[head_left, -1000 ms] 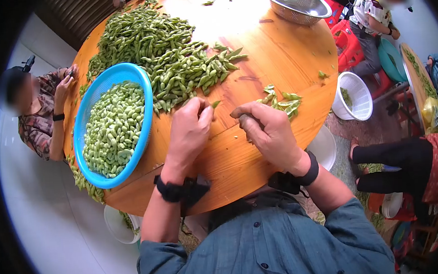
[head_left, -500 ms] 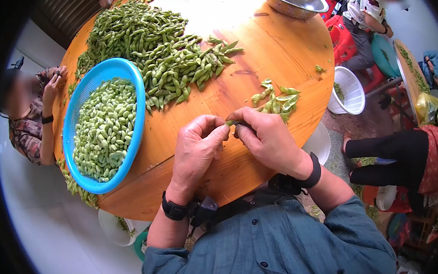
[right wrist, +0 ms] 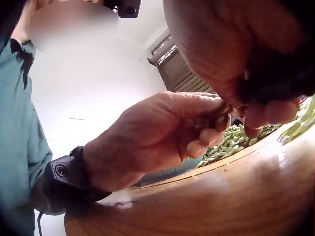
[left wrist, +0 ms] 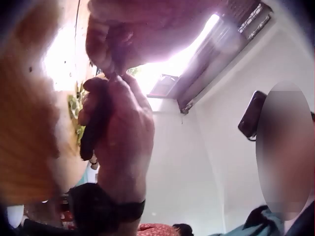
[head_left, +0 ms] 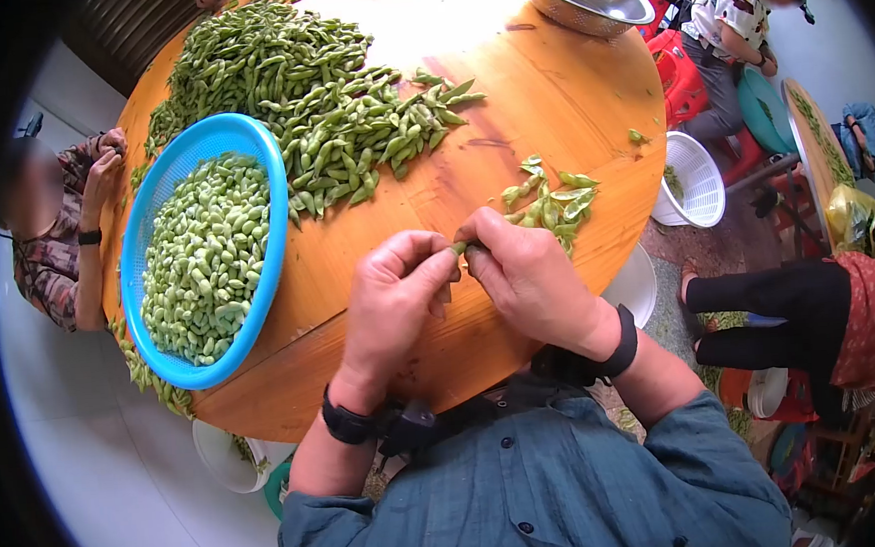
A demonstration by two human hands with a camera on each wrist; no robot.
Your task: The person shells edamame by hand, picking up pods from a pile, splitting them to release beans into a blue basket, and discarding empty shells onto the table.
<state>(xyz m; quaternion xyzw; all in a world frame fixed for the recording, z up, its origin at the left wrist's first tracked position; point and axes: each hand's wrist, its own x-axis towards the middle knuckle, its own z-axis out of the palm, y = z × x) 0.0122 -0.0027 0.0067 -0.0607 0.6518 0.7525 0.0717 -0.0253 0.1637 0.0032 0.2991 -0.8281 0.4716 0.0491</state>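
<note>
My left hand (head_left: 391, 298) and right hand (head_left: 536, 279) meet fingertip to fingertip over the near part of the table. Both pinch one small green soybean pod (head_left: 459, 248), mostly hidden by thumbs and forefingers. The left wrist view has the right hand (left wrist: 129, 132) below the left, its fingertips against the left's. Left of my hands stands a blue basket (head_left: 276, 188) full of shelled green soybeans (head_left: 206, 253). Behind lies a large heap of whole pods (head_left: 276, 93). Opened pod shells (head_left: 561, 206) lie just beyond my right hand.
A metal colander (head_left: 591, 3) stands at the table's far right. Beside the round wooden table (head_left: 507, 99), a white plastic basket (head_left: 697, 182) stands lower down. One person (head_left: 54, 232) sits at the left edge; others are at the right.
The hands, apart a second ago with a pod in the left fingers, have come together at that pod. Since half a second ago they have barely moved. The view has shifted slightly.
</note>
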